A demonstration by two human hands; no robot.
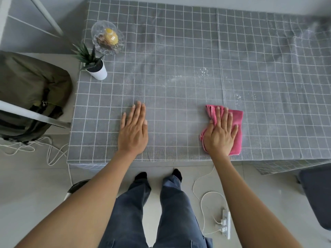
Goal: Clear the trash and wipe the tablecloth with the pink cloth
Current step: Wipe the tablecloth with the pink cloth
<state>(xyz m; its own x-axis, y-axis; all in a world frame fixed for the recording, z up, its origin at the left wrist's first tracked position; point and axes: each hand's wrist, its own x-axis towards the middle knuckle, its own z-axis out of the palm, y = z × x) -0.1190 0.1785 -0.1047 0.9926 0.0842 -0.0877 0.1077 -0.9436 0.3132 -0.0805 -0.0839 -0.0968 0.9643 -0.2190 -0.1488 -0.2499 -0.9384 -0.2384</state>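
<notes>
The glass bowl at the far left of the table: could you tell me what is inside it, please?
The glass bowl holds a yellow bottle-like item and something brown beside it. The picture is too blurred to identify either, and anything beneath them is hidden.

The grid tablecloth (179,51) carries a potted plant (94,64), glass dish (107,38), pink cloth (236,120) and white crumbs (204,72).

A single wide-angle head camera looks steeply down and forward from above the standing person. It sits close over the near edge of the grey white-gridded tablecloth (179,51), whose lines bow near the frame edges.
</notes>
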